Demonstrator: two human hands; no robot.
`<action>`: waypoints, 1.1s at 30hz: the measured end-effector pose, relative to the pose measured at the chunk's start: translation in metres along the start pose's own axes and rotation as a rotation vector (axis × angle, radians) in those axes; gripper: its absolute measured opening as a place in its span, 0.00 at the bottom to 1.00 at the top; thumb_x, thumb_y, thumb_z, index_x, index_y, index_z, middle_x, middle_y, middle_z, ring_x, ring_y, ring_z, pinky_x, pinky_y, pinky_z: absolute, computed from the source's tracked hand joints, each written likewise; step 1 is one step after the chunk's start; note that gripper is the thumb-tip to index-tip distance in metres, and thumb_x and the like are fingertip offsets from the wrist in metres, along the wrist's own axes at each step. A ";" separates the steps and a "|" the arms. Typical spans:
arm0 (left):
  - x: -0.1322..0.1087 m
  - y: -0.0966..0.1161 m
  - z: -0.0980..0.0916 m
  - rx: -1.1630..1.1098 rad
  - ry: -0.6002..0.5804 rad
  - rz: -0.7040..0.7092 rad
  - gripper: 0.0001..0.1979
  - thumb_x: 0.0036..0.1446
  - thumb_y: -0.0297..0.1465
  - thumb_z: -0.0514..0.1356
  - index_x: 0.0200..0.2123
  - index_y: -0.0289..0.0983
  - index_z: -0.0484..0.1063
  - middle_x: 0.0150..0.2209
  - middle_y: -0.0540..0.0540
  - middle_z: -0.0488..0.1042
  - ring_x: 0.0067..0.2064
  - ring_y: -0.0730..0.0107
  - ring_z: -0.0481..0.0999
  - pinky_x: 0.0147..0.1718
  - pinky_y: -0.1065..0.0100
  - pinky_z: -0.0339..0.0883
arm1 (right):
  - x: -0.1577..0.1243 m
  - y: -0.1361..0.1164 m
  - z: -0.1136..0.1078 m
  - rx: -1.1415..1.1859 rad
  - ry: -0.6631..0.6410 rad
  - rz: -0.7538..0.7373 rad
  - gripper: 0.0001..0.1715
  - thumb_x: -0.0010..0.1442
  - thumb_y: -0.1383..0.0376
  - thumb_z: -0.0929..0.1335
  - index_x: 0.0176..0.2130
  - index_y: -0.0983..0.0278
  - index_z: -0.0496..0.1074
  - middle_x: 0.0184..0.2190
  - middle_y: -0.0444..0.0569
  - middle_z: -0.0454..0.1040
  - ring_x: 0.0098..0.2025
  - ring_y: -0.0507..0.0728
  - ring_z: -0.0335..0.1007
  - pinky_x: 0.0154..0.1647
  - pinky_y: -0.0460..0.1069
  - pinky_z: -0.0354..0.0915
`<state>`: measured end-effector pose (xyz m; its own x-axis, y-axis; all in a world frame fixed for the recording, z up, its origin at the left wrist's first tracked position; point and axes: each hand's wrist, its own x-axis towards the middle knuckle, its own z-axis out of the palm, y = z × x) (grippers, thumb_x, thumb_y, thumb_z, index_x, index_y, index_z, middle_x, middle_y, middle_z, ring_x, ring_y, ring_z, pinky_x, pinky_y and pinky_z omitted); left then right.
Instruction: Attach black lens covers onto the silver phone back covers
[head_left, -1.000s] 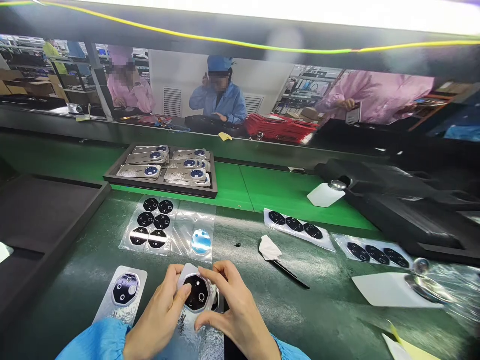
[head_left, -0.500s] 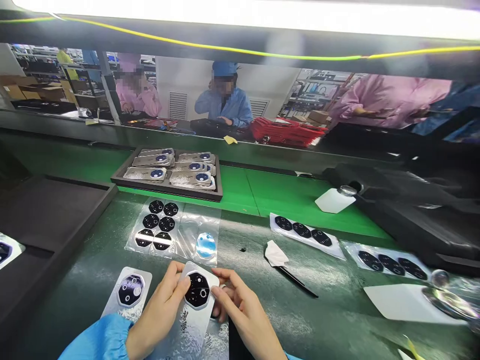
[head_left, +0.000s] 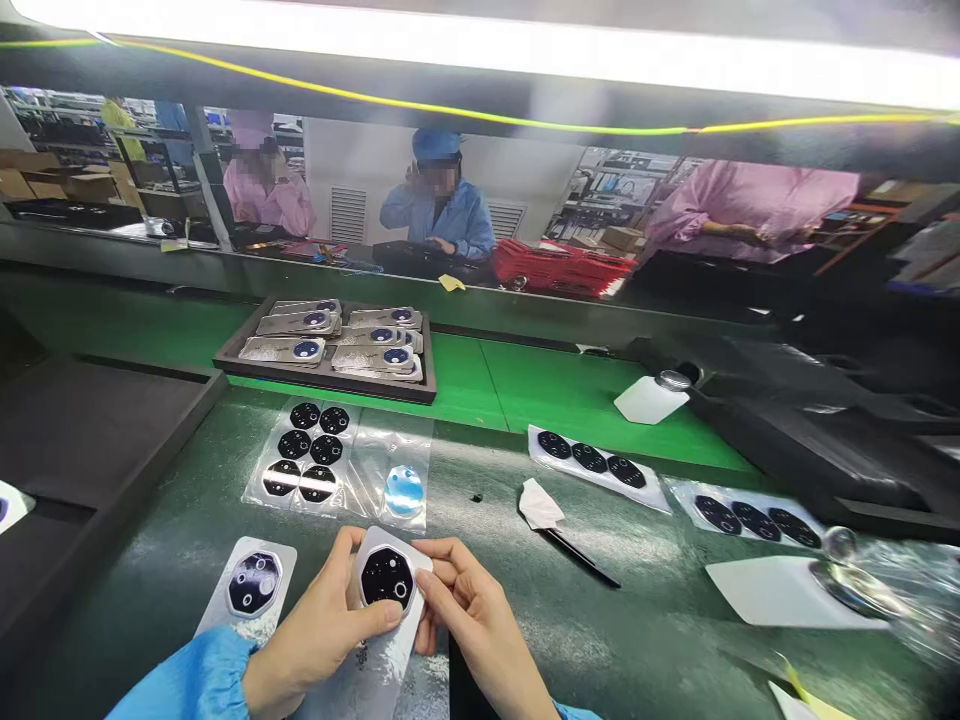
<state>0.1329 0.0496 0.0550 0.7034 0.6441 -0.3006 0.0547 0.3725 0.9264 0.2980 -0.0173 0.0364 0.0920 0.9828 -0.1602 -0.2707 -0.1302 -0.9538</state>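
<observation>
A silvery phone back cover (head_left: 382,645) with a black octagonal camera lens panel (head_left: 387,578) is held up near the bottom middle of the view. My left hand (head_left: 322,615) grips its left side, thumb pressed on the lower part of the lens panel. At the upper right edge, my right hand (head_left: 469,610) pinches the cover between thumb and fingers. Another phone back cover (head_left: 259,630) with a similar lens lies on the bench left of my left hand. Below the held cover, more silvery surface and a black edge are partly hidden.
Behind lie a sheet of black lens stickers (head_left: 309,450), a blue round film (head_left: 404,491) and a tray (head_left: 324,383) of covers. To the right are a black stick with white cloth (head_left: 541,506), sticker strips (head_left: 592,462) and white bottles (head_left: 651,400). Co-workers sit beyond the opening.
My left thumb has moved from the panel's upper left edge down onto its lower part. My right hand keeps its pinch. The whole scene has shifted slightly left in view.
</observation>
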 end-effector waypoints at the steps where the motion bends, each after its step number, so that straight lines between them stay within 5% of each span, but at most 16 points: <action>1: 0.000 0.003 0.000 -0.013 -0.015 -0.011 0.25 0.54 0.39 0.67 0.47 0.39 0.57 0.39 0.48 0.75 0.42 0.62 0.74 0.41 0.64 0.62 | 0.000 0.000 0.000 0.002 0.001 0.002 0.25 0.61 0.47 0.69 0.44 0.64 0.65 0.22 0.40 0.71 0.19 0.50 0.68 0.22 0.45 0.65; 11: -0.007 0.016 -0.004 -0.073 -0.047 -0.193 0.24 0.57 0.37 0.64 0.52 0.40 0.58 0.39 0.50 0.74 0.38 0.69 0.71 0.37 0.68 0.59 | 0.003 -0.002 -0.002 0.007 0.022 0.051 0.27 0.60 0.46 0.69 0.43 0.64 0.62 0.17 0.40 0.71 0.17 0.50 0.69 0.21 0.44 0.63; 18: -0.009 0.020 -0.001 -0.063 -0.077 -0.123 0.21 0.61 0.36 0.59 0.53 0.41 0.55 0.44 0.48 0.73 0.45 0.64 0.74 0.45 0.63 0.63 | 0.005 0.007 -0.001 0.072 -0.061 0.082 0.37 0.48 0.50 0.78 0.48 0.61 0.61 0.31 0.41 0.74 0.22 0.48 0.66 0.18 0.42 0.61; 21: -0.006 0.016 -0.003 0.045 -0.040 -0.039 0.19 0.62 0.41 0.59 0.51 0.41 0.57 0.46 0.47 0.72 0.47 0.63 0.72 0.47 0.63 0.63 | 0.002 0.006 0.001 0.057 -0.053 0.052 0.32 0.53 0.50 0.75 0.49 0.62 0.63 0.30 0.41 0.72 0.24 0.48 0.64 0.20 0.42 0.61; 26: 0.002 0.005 -0.006 0.160 0.135 0.048 0.19 0.59 0.47 0.59 0.41 0.38 0.64 0.34 0.50 0.69 0.37 0.68 0.68 0.38 0.67 0.61 | -0.004 0.003 0.004 0.039 0.003 0.050 0.25 0.58 0.46 0.71 0.41 0.63 0.67 0.24 0.40 0.68 0.24 0.48 0.60 0.24 0.43 0.57; 33: 0.002 -0.004 0.001 0.217 0.168 0.057 0.12 0.55 0.35 0.62 0.31 0.38 0.60 0.24 0.57 0.60 0.28 0.75 0.58 0.28 0.71 0.51 | -0.009 0.010 0.018 0.067 0.139 0.041 0.28 0.51 0.45 0.75 0.27 0.63 0.63 0.18 0.37 0.62 0.20 0.46 0.52 0.22 0.43 0.51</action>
<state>0.1352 0.0489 0.0510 0.5836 0.7682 -0.2632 0.1819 0.1922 0.9644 0.2770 -0.0247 0.0331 0.2104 0.9485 -0.2369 -0.3399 -0.1562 -0.9274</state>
